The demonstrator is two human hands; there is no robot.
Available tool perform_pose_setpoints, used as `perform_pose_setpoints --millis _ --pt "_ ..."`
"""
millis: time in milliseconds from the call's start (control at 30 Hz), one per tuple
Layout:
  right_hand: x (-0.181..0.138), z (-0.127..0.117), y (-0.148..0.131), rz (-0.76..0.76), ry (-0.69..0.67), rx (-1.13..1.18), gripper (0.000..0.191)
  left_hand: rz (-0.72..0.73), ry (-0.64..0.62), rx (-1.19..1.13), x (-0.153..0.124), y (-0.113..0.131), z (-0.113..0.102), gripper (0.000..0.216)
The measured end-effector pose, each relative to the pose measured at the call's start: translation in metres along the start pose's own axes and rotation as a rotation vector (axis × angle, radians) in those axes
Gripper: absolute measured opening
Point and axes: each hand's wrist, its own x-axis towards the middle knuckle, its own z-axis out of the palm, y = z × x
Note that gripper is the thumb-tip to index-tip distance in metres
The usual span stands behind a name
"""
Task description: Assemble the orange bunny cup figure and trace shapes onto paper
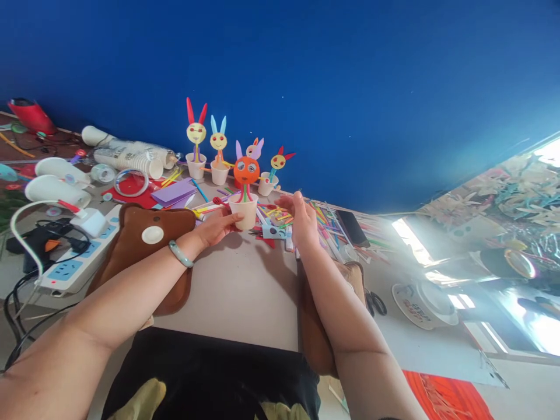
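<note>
We see the scene through a single camera worn on the head, looking forward and down over the lap (210, 373) onto the surface (245, 291). It sits close. Both forearms enter from the bottom corners, and the left hand (214, 228) and right hand (301, 224) lie just above the middle of the frame, toward the surface's far edge. The paper cup (245, 211) in the left hand's grasp is almost dead centre. The view is wide and rolled, so that far edge slopes down toward the right. Beyond it we face the blue wall (350, 70), which fills the upper half.
</note>
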Motion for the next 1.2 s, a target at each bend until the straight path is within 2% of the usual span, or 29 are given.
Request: perform_pose_setpoints --millis 133,267,567,900,1033,1200 --pt "-0.002 0.000 0.006 0.034 -0.058 -0.040 0.047 0.018 0.055 -0.055 0.003 0.001 -0.001 0.060" --pt "-0.006 0.001 0.011 0.035 -0.151 -0.053 0.044 0.008 0.069 -0.052 0.001 0.000 0.001 0.060" --pt "-0.007 0.007 0.015 0.018 -0.135 -0.124 0.037 -0.010 0.052 0.031 -0.002 0.000 0.005 0.063" --pt "-0.011 0.007 0.009 0.014 -0.111 -0.212 0.031 -0.015 0.013 0.136 -0.003 0.000 0.006 0.054" --pt "-0.012 0.007 0.008 0.002 -0.104 -0.216 0.034 -0.018 0.016 0.115 -0.003 -0.001 0.005 0.056" --pt "-0.011 0.007 0.013 -0.015 -0.157 -0.182 0.048 0.027 0.039 0.018 0.001 -0.002 0.000 0.060"
